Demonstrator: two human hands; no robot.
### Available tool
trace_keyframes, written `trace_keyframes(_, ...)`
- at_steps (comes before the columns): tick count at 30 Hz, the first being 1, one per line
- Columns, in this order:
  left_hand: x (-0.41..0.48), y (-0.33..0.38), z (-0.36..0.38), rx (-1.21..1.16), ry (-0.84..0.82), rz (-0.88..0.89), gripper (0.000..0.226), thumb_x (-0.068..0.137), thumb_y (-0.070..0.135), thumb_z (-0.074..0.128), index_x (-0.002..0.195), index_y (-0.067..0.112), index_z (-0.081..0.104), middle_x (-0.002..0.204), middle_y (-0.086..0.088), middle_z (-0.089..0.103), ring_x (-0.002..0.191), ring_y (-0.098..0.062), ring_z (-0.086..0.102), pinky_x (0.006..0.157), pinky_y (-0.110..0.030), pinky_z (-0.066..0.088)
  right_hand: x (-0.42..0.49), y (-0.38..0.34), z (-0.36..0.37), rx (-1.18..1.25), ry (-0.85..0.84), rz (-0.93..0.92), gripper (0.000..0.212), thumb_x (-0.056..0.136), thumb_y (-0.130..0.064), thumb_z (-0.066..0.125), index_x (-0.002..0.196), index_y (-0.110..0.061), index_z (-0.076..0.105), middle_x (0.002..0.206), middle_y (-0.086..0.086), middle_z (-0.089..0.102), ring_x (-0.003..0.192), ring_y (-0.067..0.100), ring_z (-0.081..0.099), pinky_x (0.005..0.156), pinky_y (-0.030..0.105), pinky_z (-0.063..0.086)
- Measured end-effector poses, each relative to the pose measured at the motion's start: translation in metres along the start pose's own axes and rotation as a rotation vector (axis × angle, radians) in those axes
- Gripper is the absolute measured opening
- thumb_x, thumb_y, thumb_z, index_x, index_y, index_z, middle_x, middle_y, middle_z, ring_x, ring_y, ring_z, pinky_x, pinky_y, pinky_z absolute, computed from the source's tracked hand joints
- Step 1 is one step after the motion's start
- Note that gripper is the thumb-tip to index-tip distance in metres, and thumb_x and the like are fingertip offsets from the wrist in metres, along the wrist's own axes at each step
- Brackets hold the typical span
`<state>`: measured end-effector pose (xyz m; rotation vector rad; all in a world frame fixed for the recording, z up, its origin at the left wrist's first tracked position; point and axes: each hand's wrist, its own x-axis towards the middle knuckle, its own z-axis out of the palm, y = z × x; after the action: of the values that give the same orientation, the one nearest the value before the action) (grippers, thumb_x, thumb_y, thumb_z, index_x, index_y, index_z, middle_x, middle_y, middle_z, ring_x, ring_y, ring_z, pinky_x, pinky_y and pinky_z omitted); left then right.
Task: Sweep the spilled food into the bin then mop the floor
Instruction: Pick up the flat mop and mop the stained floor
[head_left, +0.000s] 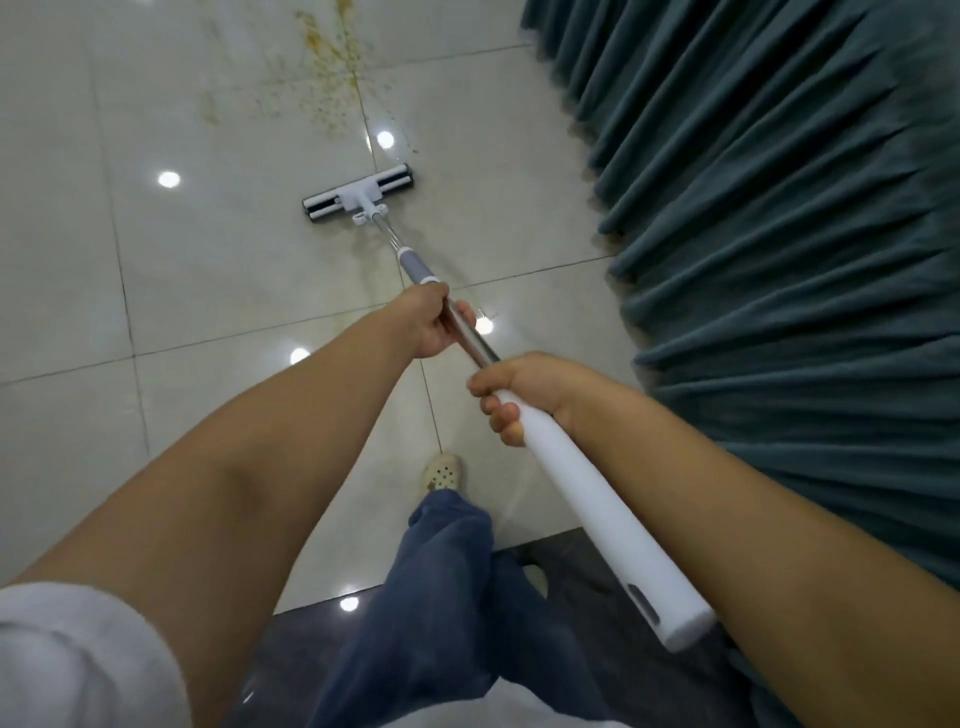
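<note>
A mop (597, 499) is held in both hands over a glossy tiled floor (208, 270), pictured from a head-worn camera looking down. The left grip (431, 325) is closed round the bare metal shaft (475, 345), just behind the grey collar (415, 267), with the fingers curled over the tube. The right grip (519, 389) is wrapped round the thick white handle (628, 551) at the end nearest the shaft, thumb and fingers curled about it.

The mop head (358, 200) is laid flat on the pale tiles, its white bracket and dark rollers turned towards the camera, just beside a tile joint. The spilled food (332, 67) is seen beyond it at the top of the view. There, yellow-brown smears and scattered specks are spread over several tiles and along a joint. The densest patch is set well apart from the mop head, while a few stray specks are found near its right end. Round lights are reflected in the floor.

A pleated teal curtain (779, 234) is hung down the right side, reaching to the tiles. Below the arms, a blue trouser leg (452, 561) and a pale perforated shoe (442, 470) are seen on the light floor. A band of darker tiles (301, 644) is visible at the bottom edge. A white sleeve (62, 660) is bunched at the left upper arm.
</note>
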<state>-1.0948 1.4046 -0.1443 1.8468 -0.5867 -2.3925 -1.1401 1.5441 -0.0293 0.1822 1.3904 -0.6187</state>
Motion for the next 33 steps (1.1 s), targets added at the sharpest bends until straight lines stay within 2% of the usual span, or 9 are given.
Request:
trace_keyframes(5, 0.039, 0.067, -0.017, -0.024, 0.038, 0.043, 0.012, 0.100, 0.019, 0.041, 0.095, 0.008, 0.039, 0.069, -0.006, 0.040, 0.053, -0.014, 0.041, 0.039, -0.016, 0.045, 0.045, -0.064, 0.032, -0.032, 0.002, -0.014, 0.010, 0.091, -0.007, 0.055, 0.083, -0.007, 0.048, 0.053, 0.004, 0.044, 0.028, 0.008, 0.038, 0.031, 0.014, 0.036)
trace_keyframes(9, 0.054, 0.091, -0.024, -0.024, 0.043, 0.070, 0.012, 0.100, 0.019, 0.040, 0.106, 0.009, 0.037, 0.069, -0.006, 0.040, 0.051, -0.013, 0.041, 0.038, -0.016, 0.044, 0.062, -0.089, 0.041, -0.064, -0.023, -0.005, 0.014, 0.090, -0.008, 0.055, 0.079, -0.008, 0.048, 0.051, 0.003, 0.043, 0.029, 0.009, 0.037, 0.032, 0.014, 0.037)
trace_keyframes(12, 0.051, 0.080, -0.024, -0.028, 0.041, 0.072, 0.015, 0.100, 0.022, 0.039, 0.108, 0.009, 0.037, 0.070, -0.006, 0.041, 0.051, -0.013, 0.041, 0.038, -0.016, 0.044, 0.056, -0.077, 0.038, -0.069, -0.019, -0.010, 0.014, 0.091, -0.010, 0.057, 0.080, -0.008, 0.049, 0.057, 0.004, 0.042, 0.032, 0.008, 0.037, 0.033, 0.014, 0.038)
trace_keyframes(14, 0.043, 0.058, -0.024, -0.033, 0.046, 0.054, 0.018, 0.100, 0.025, 0.039, 0.108, 0.009, 0.037, 0.069, -0.005, 0.040, 0.051, -0.012, 0.041, 0.038, -0.015, 0.043, 0.047, -0.054, 0.033, -0.077, -0.016, -0.001, 0.009, 0.091, -0.012, 0.058, 0.088, -0.006, 0.051, 0.058, 0.004, 0.045, 0.035, 0.009, 0.039, 0.034, 0.016, 0.040)
trace_keyframes(18, 0.015, -0.011, -0.021, -0.054, 0.002, 0.022, 0.020, 0.101, 0.027, 0.037, 0.109, 0.009, 0.036, 0.064, -0.005, 0.039, 0.049, -0.014, 0.040, 0.040, -0.020, 0.045, 0.022, 0.011, 0.010, -0.115, 0.019, 0.054, 0.019, 0.091, -0.016, 0.061, 0.103, -0.005, 0.053, 0.058, 0.005, 0.053, 0.038, 0.009, 0.044, 0.038, 0.018, 0.044)
trace_keyframes(22, -0.032, -0.093, -0.010, -0.118, -0.065, -0.030, 0.022, 0.102, 0.027, 0.036, 0.093, 0.007, 0.041, 0.058, -0.005, 0.042, 0.049, -0.017, 0.042, 0.048, -0.029, 0.048, -0.020, 0.082, -0.022, -0.154, 0.015, 0.078, 0.013, 0.091, -0.013, 0.060, 0.095, -0.005, 0.050, 0.058, 0.005, 0.051, 0.038, 0.010, 0.043, 0.036, 0.019, 0.041)
trace_keyframes(26, -0.083, -0.181, 0.007, -0.181, -0.079, -0.082, 0.025, 0.101, 0.026, 0.039, 0.088, 0.005, 0.044, 0.041, -0.004, 0.048, 0.034, -0.016, 0.049, 0.049, -0.031, 0.047, -0.073, 0.159, -0.058, -0.173, 0.003, 0.080, 0.014, 0.091, -0.011, 0.060, 0.085, -0.007, 0.048, 0.050, 0.004, 0.050, 0.033, 0.010, 0.041, 0.033, 0.019, 0.038)
trace_keyframes(30, -0.131, -0.265, 0.020, -0.264, -0.106, -0.141, 0.023, 0.102, 0.024, 0.036, 0.089, 0.005, 0.043, 0.060, -0.008, 0.043, 0.051, -0.018, 0.045, 0.044, -0.027, 0.051, -0.131, 0.230, -0.088, -0.179, 0.011, 0.104, 0.025, 0.093, -0.014, 0.058, 0.074, -0.006, 0.044, 0.040, 0.004, 0.046, 0.029, 0.012, 0.038, 0.031, 0.017, 0.035)
trace_keyframes(33, -0.153, -0.324, 0.024, -0.286, -0.144, -0.223, 0.024, 0.103, 0.022, 0.033, 0.088, 0.005, 0.042, 0.063, -0.010, 0.044, 0.056, -0.020, 0.046, 0.045, -0.027, 0.054, -0.160, 0.279, -0.110, -0.259, 0.012, 0.160, 0.022, 0.092, -0.014, 0.059, 0.077, -0.006, 0.045, 0.050, 0.009, 0.049, 0.035, 0.018, 0.044, 0.035, 0.022, 0.039)
